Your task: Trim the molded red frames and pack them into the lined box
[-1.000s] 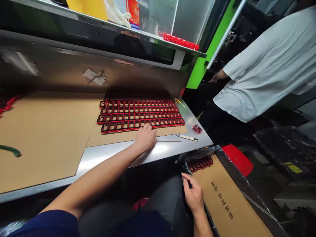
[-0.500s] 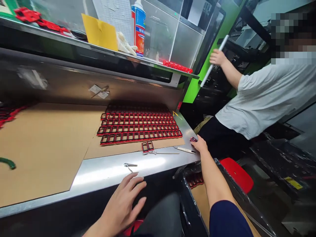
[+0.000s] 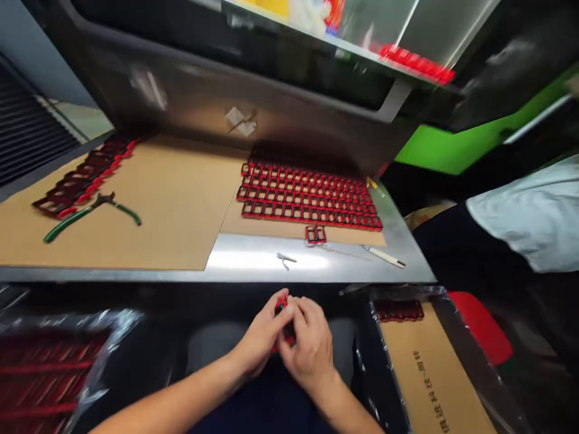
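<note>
In front of my lap, both hands are closed around a small red-and-black plastic frame part [image 3: 281, 305]. My left hand [image 3: 259, 337] grips it from the left, thumb on top. My right hand [image 3: 312, 340] wraps its other side, so most of the part is hidden by fingers. Beyond my hands, on the metal table edge [image 3: 244, 253], lies a small nail-clipper-like metal tool [image 3: 286, 258]. Two joined red-and-black frames [image 3: 315, 234] lie on the cardboard's edge, near a white pen-like tool [image 3: 384, 256].
Rows of red-and-black frames [image 3: 312, 211] cover the right cardboard. Green-handled cutting pliers [image 3: 106, 199] and a slanted row of frames [image 3: 85, 178] lie on the left cardboard [image 3: 181, 199]. Plastic-lined bins stand either side, the right one holding cardboard [image 3: 420, 361]. A person [image 3: 520, 217] stands at right.
My right hand has come back from the table's right end to my lap, bringing the part. My left hand has closed on it too. The view has swung downward and left.
</note>
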A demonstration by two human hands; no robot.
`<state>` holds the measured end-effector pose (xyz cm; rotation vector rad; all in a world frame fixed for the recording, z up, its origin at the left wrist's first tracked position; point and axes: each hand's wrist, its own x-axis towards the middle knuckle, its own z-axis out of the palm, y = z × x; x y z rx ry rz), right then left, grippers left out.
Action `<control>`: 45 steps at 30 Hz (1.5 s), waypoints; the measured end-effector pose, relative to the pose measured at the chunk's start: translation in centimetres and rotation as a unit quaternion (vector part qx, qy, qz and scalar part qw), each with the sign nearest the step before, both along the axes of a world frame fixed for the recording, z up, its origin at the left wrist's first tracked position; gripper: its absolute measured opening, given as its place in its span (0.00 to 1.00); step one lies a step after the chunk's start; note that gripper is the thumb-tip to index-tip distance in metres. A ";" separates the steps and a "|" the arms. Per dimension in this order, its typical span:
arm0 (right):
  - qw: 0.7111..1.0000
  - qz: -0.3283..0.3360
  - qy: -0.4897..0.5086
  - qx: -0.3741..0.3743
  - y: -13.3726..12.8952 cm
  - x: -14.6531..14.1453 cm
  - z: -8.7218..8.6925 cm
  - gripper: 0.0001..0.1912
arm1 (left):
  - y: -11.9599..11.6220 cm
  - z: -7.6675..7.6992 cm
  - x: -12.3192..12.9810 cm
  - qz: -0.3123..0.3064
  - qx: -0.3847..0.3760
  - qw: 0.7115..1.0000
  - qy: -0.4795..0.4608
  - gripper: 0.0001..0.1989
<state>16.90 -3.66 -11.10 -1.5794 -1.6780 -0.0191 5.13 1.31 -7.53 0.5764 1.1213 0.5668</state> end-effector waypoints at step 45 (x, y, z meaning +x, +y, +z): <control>0.573 0.198 0.656 -0.450 -5.2 3.3 0.2 0.31 | -2.4 2.0 -6.1 -0.330 0.344 0.867 0.143 0.24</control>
